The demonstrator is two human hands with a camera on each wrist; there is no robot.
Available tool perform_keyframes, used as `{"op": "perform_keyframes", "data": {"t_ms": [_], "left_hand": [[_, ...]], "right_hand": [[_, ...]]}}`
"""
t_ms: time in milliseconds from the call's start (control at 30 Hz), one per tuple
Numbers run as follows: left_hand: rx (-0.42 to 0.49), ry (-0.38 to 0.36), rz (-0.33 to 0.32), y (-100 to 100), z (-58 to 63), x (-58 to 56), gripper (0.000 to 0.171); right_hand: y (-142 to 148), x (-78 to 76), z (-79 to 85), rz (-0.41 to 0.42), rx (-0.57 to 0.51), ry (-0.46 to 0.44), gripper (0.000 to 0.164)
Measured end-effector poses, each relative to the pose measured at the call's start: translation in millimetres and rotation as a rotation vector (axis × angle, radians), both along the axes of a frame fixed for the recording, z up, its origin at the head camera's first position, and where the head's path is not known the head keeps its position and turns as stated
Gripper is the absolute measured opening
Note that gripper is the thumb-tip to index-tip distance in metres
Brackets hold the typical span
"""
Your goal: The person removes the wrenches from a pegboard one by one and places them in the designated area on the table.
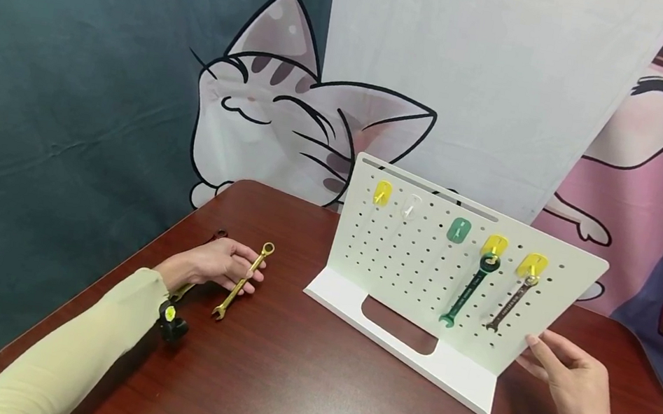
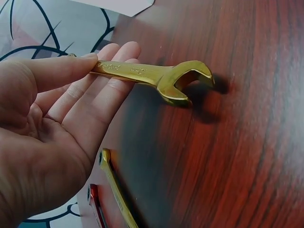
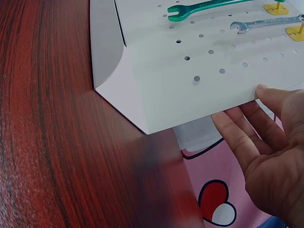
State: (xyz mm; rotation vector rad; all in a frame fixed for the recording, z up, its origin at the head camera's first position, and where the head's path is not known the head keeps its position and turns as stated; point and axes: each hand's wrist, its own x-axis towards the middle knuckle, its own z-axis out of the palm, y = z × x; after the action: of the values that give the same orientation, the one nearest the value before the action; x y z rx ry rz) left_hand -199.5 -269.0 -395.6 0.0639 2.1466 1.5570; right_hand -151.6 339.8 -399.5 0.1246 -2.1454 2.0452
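Note:
My left hand (image 1: 215, 263) pinches a gold combination wrench (image 2: 142, 73) between thumb and fingers, its open end pointing away from the palm in the left wrist view. Beneath that hand, a second gold wrench (image 2: 116, 190) and a red wrench (image 2: 96, 205) lie on the table, partly hidden in the head view. The right hand (image 1: 577, 383) holds the side edge of a white pegboard stand (image 1: 400, 263), thumb on the front and fingers behind. On the board hang a green wrench (image 1: 468, 293) and a silver wrench (image 1: 509, 307), each from a yellow hook.
Further left on the board are a yellow hook (image 1: 382, 194), a clear hook (image 1: 412, 208) and a green hook (image 1: 459, 230). The stand's base rests on a dark red wooden table (image 1: 281, 384). Behind the table hangs a cartoon-printed cloth (image 1: 456, 41).

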Motion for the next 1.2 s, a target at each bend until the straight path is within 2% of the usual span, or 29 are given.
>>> {"op": "perform_keyframes", "data": {"t_ms": [1200], "left_hand": [[-0.052, -0.041, 0.039, -27, -0.1, 1.6, 0.042]], "right_hand": [[0, -0.9, -1.8, 0.002, -0.011, 0.012, 0.025]]}}
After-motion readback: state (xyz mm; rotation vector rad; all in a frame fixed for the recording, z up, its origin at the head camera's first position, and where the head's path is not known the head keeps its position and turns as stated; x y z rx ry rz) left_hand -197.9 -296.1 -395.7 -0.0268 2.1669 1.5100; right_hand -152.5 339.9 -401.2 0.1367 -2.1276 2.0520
